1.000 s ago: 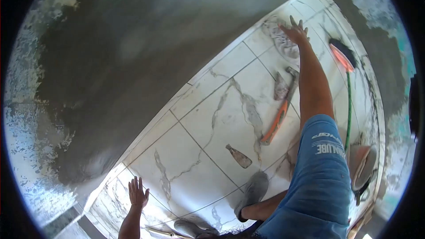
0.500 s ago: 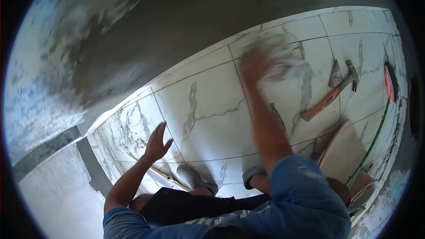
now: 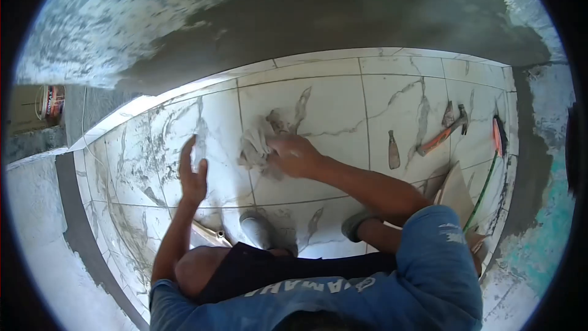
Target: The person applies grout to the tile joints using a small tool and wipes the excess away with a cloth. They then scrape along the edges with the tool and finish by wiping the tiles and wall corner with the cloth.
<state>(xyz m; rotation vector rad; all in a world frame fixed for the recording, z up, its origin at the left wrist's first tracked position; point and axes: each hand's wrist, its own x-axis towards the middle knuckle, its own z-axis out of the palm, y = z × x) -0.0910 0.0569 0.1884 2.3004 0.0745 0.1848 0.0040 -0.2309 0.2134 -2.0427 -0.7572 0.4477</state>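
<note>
A crumpled greyish rag (image 3: 255, 144) is gripped in my right hand (image 3: 295, 154), just above or against the white marble-patterned floor tiles (image 3: 334, 107); exact contact I cannot tell. Dusty smears show around the rag. My left hand (image 3: 193, 176) hangs empty to the left, fingers extended and thumb apart, over a dirtier stretch of tile. Between and below the hands are my two shoes (image 3: 256, 230).
To the right lie an orange-handled hammer (image 3: 438, 138), a small blade-like tool (image 3: 393, 151) and a red item (image 3: 497, 137) with a green rod. A tile piece (image 3: 454, 189) leans nearby. A pipe (image 3: 209, 232) lies near my left leg. Grey plastered wall (image 3: 367, 21) borders the floor.
My right hand, blurred before, has swept left with the rag and come closer to my left hand. My view has turned and shifted left, bringing a bucket-like container into sight.
</note>
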